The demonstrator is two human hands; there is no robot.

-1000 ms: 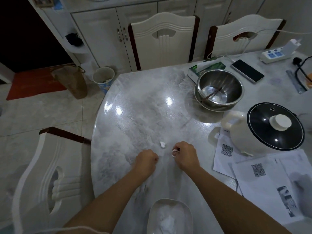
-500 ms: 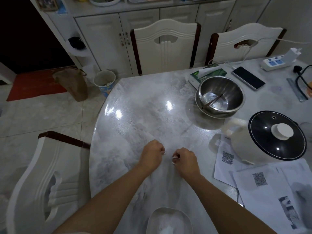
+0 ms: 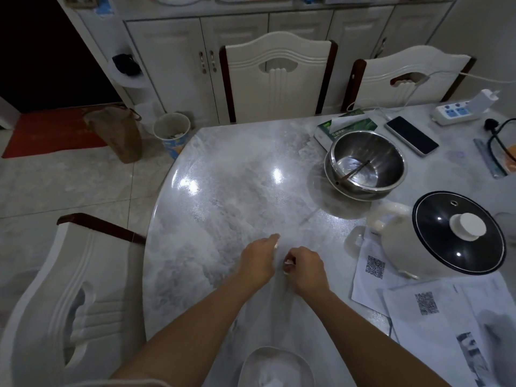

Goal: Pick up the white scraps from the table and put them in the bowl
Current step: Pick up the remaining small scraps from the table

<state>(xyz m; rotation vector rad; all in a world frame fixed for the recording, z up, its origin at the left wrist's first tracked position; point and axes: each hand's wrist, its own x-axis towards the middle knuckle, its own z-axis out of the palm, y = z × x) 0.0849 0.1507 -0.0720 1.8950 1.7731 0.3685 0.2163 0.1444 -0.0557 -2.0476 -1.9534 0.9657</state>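
Note:
My left hand [image 3: 258, 259] rests on the marble table [image 3: 229, 191] near its middle, fingers pinched on a small white scrap [image 3: 277, 245] at the fingertips. Just to its right, my right hand [image 3: 305, 268] is closed around another white scrap [image 3: 288, 264], which pokes out beside the thumb. A white bowl [image 3: 275, 367] with white scraps inside sits at the near table edge, between my forearms. A steel bowl [image 3: 365, 164] with a stick inside stands at the far right of the table.
A white cooker with a black glass lid [image 3: 458, 233] stands right, on printed papers [image 3: 435, 317]. A phone [image 3: 411, 135], a tissue box [image 3: 344, 127] and a power strip [image 3: 458, 111] lie behind. Chairs stand at the far side [image 3: 276, 79] and left [image 3: 64, 303]; a bin [image 3: 173, 135] is on the floor.
My left hand slid forward and right to the loose scrap on the table and pinched it. My right hand stayed closed on its scrap. The camera tilted up slightly.

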